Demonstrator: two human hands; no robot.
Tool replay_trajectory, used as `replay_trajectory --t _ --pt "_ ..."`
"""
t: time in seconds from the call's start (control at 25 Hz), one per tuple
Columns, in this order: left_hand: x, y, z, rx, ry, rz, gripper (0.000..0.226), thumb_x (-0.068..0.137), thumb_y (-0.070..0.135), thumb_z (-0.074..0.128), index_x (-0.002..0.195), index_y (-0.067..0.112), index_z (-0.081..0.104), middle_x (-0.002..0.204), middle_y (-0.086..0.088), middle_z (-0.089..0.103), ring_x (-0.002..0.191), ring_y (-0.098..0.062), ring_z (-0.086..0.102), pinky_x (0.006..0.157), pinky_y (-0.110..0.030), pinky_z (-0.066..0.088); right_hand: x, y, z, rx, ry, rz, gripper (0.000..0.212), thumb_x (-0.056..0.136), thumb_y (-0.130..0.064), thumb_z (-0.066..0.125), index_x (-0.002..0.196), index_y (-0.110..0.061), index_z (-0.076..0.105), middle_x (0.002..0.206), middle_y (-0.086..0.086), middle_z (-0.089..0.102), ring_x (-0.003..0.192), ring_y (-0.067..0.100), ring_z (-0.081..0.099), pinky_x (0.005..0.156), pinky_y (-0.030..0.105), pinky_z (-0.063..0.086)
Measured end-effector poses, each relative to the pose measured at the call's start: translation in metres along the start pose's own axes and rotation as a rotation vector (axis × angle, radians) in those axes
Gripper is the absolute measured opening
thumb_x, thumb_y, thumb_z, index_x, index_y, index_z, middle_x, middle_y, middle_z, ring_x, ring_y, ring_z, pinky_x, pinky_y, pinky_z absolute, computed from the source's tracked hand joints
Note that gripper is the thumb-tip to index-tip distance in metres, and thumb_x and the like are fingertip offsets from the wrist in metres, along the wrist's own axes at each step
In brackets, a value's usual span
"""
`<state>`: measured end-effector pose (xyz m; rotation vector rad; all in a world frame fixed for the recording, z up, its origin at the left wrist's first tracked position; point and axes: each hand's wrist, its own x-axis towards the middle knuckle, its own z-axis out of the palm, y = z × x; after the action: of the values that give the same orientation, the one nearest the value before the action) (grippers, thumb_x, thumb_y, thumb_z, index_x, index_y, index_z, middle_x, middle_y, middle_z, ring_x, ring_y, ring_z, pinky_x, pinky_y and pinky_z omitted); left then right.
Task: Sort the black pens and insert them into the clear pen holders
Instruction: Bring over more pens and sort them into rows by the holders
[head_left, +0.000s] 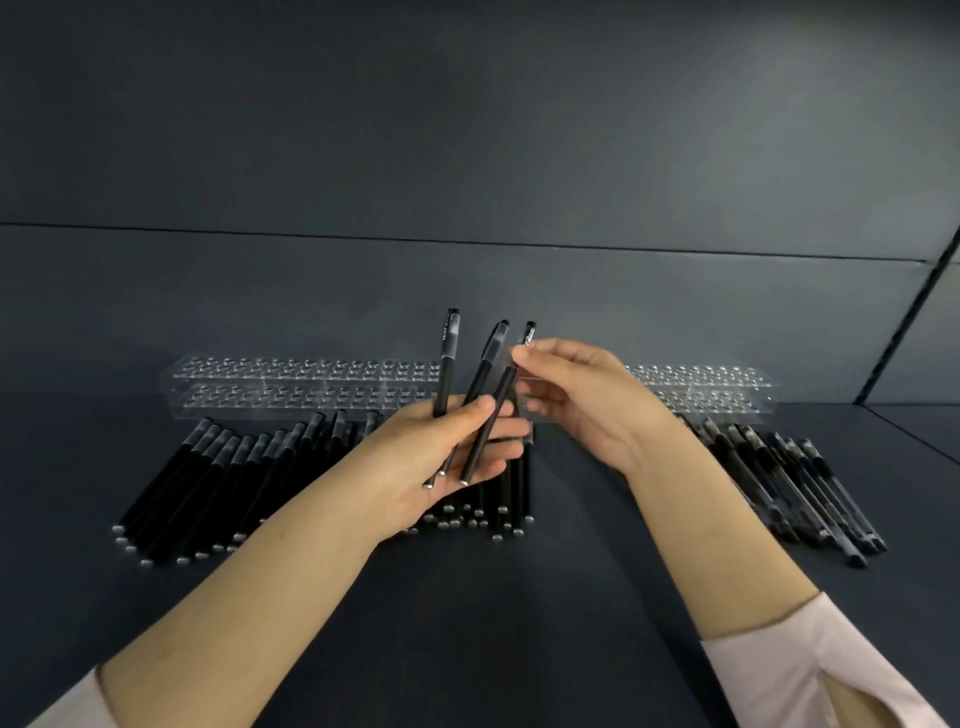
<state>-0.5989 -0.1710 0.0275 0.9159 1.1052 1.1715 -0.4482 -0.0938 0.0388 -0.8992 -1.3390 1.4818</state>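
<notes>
Pale pink sleeves (810, 670) enter at the two lower corners, and both bare forearms reach forward over a dark, matte table (519, 597).

The left hand (447, 457) is palm-up. Its fingers are curled round the lower ends of three black pens (480, 384), and the thumb presses across the barrels. The pens fan upward and away, silver tips toward the person and caps at the far end.

The right hand (587, 405) is just right of the left fingers. Its thumb and forefinger pinch the upper part of the rightmost held pen (501, 395), just below the cap. The other right fingers are loosely bent and apart.

Below and left of the left fingers, a row of black pens (218, 488) lies on the table, barrels side by side. More pens (511, 493) lie stacked directly beneath the left hand. Well right of the right fingers lies a separate group of pens (795, 483).

Beyond the fingertips, a clear pen holder (311, 384) with rows of round holes stands on the table to the left. A second holder (727, 389) stands to the right, partly hidden by the right hand.

Behind the holders rises a dark grey panelled wall (467, 130), crossed by a horizontal seam (467, 241). A dark slanted strip (904, 332) marks its right edge.
</notes>
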Motion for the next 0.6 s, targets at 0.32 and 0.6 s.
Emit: replay_trajectory --t 0.32,0.6 --pt "-0.009 0.028 -0.124 -0.016 0.264 0.036 0.022 0.100 0.028 0.050 0.100 0.008 0.059 0.055 0.002 0.050 0.039 -0.004 0.030 0.034 -0.014 0.025 0.034 0.029 0.091 -0.206 0.135 0.122 0.013 0.086 -0.018 0.070 0.086 -0.007 0.065 0.065 0.002 0.055 0.052 0.007 0.052 0.051 0.015 0.049" --pt "-0.010 0.026 -0.160 -0.005 0.316 0.029 0.025 0.103 0.024 0.045 0.096 0.013 0.066 0.075 0.001 0.063 0.059 -0.008 0.051 0.051 -0.019 0.042 0.039 0.056 0.130 -0.794 0.274 0.050 0.029 0.075 -0.023 0.082 0.092 -0.009 0.064 0.068 0.004 0.062 0.048 0.015 0.058 0.051 0.016 0.050"
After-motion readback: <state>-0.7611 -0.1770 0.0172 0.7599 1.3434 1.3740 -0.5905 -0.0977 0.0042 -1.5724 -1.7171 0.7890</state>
